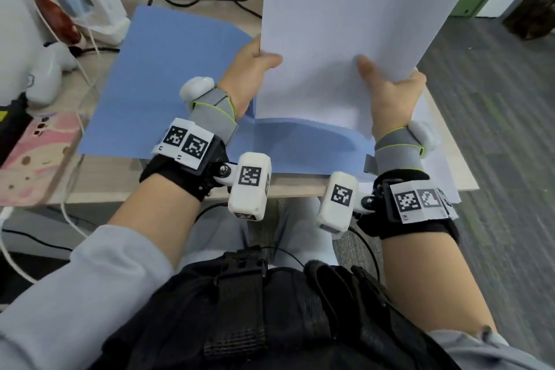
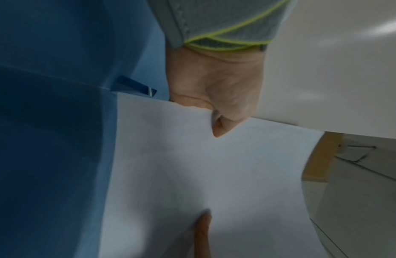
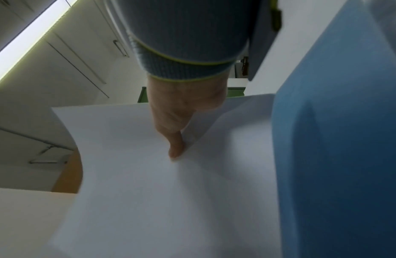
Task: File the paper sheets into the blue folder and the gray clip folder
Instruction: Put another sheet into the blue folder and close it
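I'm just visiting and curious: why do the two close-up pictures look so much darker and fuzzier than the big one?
Head view: evenly lit and mostly sharp, with edges bent by the wide lens. Left wrist view: dim, the blue folder in shadow, the paper sheets soft. Right wrist view: similarly dim and blurred, with one bright light strip glaring at top left.

- The head view looks steeply down from above onto the desk point(image 1: 99, 183) near edge, both forearms in frame.
- The left wrist view looks along the left hand point(image 2: 216, 97), very close.
- The right wrist view looks along the right hand point(image 3: 181, 111), equally close.
- All three share the paper sheets point(image 1: 345, 24) and the blue folder point(image 1: 168, 78).
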`<state>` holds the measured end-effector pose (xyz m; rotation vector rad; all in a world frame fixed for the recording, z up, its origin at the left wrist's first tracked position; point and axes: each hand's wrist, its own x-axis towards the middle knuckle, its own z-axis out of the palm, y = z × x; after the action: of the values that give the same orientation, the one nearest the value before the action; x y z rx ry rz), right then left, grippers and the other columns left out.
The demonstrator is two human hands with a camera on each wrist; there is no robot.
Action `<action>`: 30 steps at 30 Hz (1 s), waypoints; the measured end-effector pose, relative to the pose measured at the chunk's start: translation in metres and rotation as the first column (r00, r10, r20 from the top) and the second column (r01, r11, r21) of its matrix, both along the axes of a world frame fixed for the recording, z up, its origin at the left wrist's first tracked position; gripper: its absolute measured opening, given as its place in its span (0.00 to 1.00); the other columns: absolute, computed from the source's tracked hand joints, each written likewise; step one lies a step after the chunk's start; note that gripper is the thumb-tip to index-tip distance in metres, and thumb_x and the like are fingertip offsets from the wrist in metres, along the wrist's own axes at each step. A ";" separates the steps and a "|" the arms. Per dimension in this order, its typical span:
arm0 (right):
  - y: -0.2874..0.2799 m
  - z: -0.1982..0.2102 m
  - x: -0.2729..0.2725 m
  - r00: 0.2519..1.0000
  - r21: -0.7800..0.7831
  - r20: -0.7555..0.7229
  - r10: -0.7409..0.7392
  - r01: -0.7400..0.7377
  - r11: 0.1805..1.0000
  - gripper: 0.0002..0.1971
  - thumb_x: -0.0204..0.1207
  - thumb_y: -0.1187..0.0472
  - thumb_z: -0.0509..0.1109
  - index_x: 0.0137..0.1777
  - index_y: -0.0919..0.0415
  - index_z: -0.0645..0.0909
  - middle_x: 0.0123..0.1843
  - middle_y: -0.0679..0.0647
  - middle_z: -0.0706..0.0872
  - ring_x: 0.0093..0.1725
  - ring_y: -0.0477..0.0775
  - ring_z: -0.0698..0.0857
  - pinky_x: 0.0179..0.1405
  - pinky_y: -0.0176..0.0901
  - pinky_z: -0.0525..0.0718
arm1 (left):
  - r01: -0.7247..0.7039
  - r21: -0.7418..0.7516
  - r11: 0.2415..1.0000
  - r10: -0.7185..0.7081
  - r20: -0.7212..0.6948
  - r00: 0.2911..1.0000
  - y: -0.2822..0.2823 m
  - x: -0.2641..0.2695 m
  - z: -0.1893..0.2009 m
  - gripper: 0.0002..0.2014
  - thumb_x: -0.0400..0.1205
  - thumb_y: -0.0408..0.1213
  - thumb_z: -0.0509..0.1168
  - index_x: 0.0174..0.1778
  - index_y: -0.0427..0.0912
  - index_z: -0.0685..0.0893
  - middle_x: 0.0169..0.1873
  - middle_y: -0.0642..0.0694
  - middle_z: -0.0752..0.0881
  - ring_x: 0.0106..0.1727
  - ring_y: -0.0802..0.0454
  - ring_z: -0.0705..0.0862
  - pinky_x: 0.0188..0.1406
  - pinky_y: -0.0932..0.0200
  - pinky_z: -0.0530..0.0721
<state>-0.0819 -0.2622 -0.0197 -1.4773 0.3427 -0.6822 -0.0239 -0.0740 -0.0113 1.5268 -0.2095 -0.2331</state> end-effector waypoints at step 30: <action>-0.017 -0.048 0.023 0.772 -0.349 -0.629 -0.090 -0.177 0.920 0.26 0.59 0.55 0.84 0.52 0.69 0.83 0.45 0.56 0.84 0.42 0.57 0.84 0.41 0.44 0.83 | -0.131 0.499 0.857 0.150 0.002 0.989 0.031 0.017 -0.061 0.23 0.77 0.17 0.51 0.63 0.34 0.83 0.64 0.40 0.84 0.69 0.46 0.80 0.74 0.57 0.73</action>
<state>-0.0586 -0.2788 -0.0680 -2.0891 0.7214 -0.1787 -0.0070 -0.0434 -0.0718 2.0438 -0.0012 -0.2081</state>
